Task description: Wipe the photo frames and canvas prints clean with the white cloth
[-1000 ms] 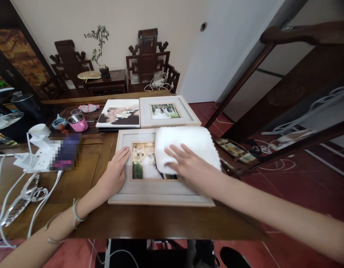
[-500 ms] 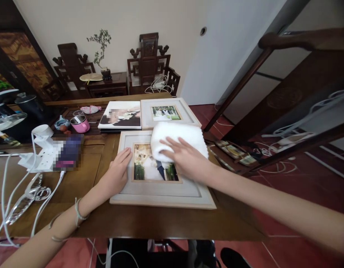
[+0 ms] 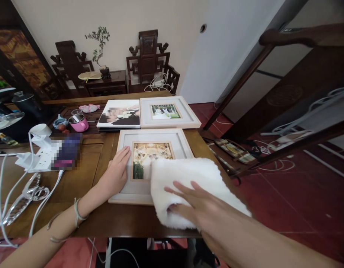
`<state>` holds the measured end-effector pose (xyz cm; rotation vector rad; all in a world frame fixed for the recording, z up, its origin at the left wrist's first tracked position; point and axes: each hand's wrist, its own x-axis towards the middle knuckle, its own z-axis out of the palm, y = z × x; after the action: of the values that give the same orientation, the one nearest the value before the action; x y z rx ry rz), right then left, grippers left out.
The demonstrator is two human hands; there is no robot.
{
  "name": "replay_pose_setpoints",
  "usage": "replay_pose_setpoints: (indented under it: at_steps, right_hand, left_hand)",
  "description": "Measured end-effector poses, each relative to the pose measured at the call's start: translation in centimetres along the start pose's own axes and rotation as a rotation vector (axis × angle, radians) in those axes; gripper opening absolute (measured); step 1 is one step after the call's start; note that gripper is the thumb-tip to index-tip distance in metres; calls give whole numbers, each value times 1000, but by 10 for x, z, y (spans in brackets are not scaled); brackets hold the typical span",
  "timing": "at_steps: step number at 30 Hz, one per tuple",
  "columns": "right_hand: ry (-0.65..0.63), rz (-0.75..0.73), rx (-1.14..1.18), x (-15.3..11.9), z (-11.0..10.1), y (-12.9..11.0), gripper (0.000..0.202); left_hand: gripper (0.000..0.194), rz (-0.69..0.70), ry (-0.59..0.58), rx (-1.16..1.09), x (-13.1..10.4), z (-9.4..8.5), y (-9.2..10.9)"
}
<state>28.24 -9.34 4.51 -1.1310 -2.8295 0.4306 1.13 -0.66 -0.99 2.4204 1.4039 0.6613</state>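
Observation:
A framed photo (image 3: 145, 193) in a pale wood frame with a wide light mat lies flat on the wooden table. My left hand (image 3: 118, 171) rests on its left edge, fingers stretched out and lying flat. Over the lower right part of the frame spreads a fluffy white cloth (image 3: 185, 171), hiding that corner and part of the picture. My right hand (image 3: 191, 199) holds this cloth from above, its fingers spread across the top and the thumb in a fold near the front edge.
Behind lie a second framed photo (image 3: 185, 106) and a photo album (image 3: 121, 111). On the left are a pink cup (image 3: 79, 123), a power strip (image 3: 45, 158) with white cables and a clear hair claw (image 3: 23, 199). A dark wooden rack (image 3: 241, 78) stands beyond the table's right edge.
My right hand has swept the cloth toward me and to the right, from the frame's upper right to its lower right corner. My left hand stays on the left edge.

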Motion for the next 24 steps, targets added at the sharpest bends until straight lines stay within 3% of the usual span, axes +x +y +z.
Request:
replay_pose_setpoints:
  at_steps: [4, 11, 14, 17, 22, 24]
  right_hand:
    - [2, 36, -2, 13, -2, 0, 69]
    - [181, 194, -340, 97, -14, 68, 72]
    - [128, 185, -377, 114, -15, 73, 69]
    - [42, 55, -323, 100, -14, 55, 69]
    - [-179, -41, -64, 40, -18, 6, 67]
    - [-202, -63, 27, 24, -18, -9, 67]
  left_hand:
    - [64, -4, -37, 6, 1, -3, 1]
    - [67, 38, -36, 0, 0, -6, -1]
    - [68, 49, -5, -5, -2, -3, -2]
    - [69, 37, 21, -13, -2, 0, -2]
    - [64, -11, -9, 3, -2, 0, 1]
    - [63, -23, -16, 8, -2, 0, 1]
